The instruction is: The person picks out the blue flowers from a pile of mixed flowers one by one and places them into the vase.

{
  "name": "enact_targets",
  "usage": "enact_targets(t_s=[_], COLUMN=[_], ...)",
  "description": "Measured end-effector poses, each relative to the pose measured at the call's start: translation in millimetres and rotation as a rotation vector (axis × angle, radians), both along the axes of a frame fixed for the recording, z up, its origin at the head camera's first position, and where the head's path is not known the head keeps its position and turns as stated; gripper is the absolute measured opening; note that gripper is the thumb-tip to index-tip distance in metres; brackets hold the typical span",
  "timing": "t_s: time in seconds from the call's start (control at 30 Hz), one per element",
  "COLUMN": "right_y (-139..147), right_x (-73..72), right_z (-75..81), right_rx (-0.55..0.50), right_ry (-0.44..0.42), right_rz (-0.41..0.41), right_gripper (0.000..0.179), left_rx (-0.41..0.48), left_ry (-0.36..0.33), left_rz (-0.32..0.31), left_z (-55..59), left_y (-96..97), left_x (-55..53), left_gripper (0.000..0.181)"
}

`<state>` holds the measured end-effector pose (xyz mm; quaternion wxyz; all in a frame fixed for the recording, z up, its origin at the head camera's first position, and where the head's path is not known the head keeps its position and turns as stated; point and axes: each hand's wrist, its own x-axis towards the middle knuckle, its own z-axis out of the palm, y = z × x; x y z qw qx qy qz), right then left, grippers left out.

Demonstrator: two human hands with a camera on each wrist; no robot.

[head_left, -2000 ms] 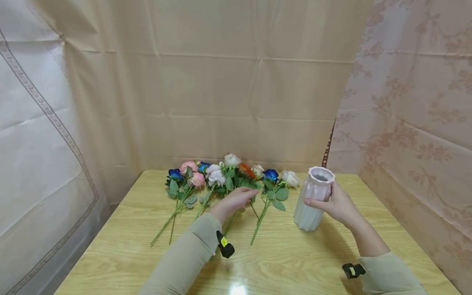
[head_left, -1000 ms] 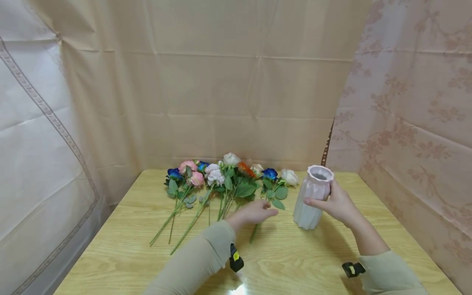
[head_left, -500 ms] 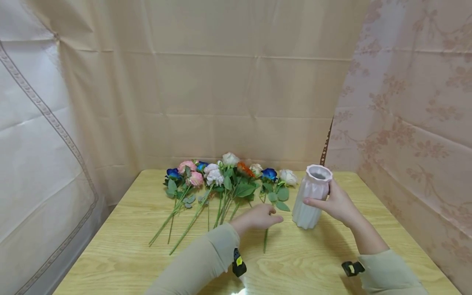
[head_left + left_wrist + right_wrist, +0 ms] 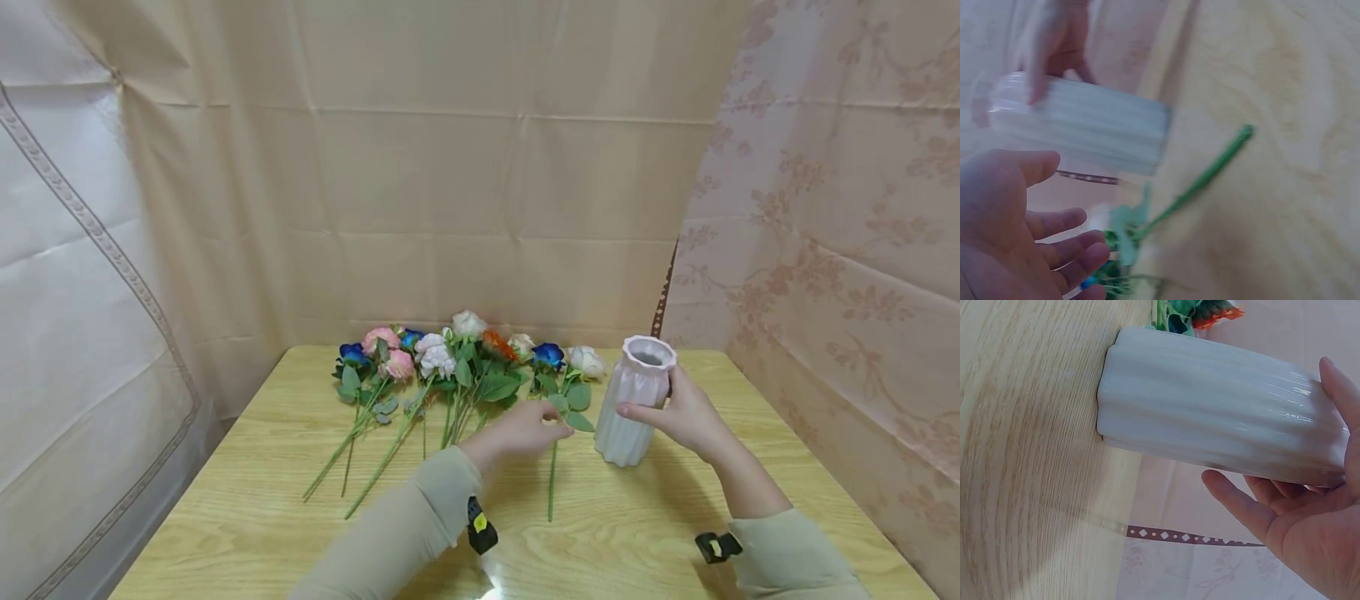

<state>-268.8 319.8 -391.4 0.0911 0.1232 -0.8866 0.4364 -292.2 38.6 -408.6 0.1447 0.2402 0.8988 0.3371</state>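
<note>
My right hand (image 4: pixel 693 421) holds the white fluted vase (image 4: pixel 624 425), which stands upright on the table, thumb across its front. In the right wrist view, the fingers (image 4: pixel 1235 497) lie along the vase's side. My left hand (image 4: pixel 521 429) hovers over the lower leaves of the rightmost flowers. Its fingers are loosely bent and nothing sits between them in the left wrist view. A green stem (image 4: pixel 552 483) points toward me just beyond the left hand, its upper part overlapped by the hand. A white rose (image 4: pixel 587 362) and a blue rose (image 4: pixel 548 356) lie above it.
Several more artificial flowers lie across the back of the wooden table (image 4: pixel 247 517): pink blooms (image 4: pixel 397 365), a pale lilac bloom (image 4: pixel 437 360), an orange bloom (image 4: pixel 499 343) and blue ones. Their stems fan toward the front. Beige cloth (image 4: pixel 480 183) hangs behind.
My left hand has moved right from the middle flowers, then slightly back. The rightmost stem's lower end has shifted right and toward me. My right hand and the vase have stayed in place.
</note>
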Motion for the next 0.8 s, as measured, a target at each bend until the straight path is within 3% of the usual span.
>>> enact_targets(t_s=[0.27,0.43,0.6,0.8], right_y=[1,1,1,0], right_x=[-0.1,0.4,0.6,0.3], right_z=[-0.4,0.2,0.0,-0.4], right_rx=[0.001,0.004,0.006,0.008], right_ry=[-0.009,-0.012,-0.013,-0.006], right_rz=[-0.001,-0.010,-0.012,-0.006], right_gripper=[0.101,0.102,0.102,0.103], left_rx=[0.058,0.081,0.067,-0.062], left_ry=[0.069,0.104,0.134,0.218], left_rz=[-0.008,0.015,0.057,0.119], left_z=[41.3,57.0,58.1,42.8], left_y=[-13.2,-18.4,-19.9,-15.2], left_x=[-7.4,-10.0,-13.2,-17.0], left_gripper=[0.055,0.054,0.057,0.057])
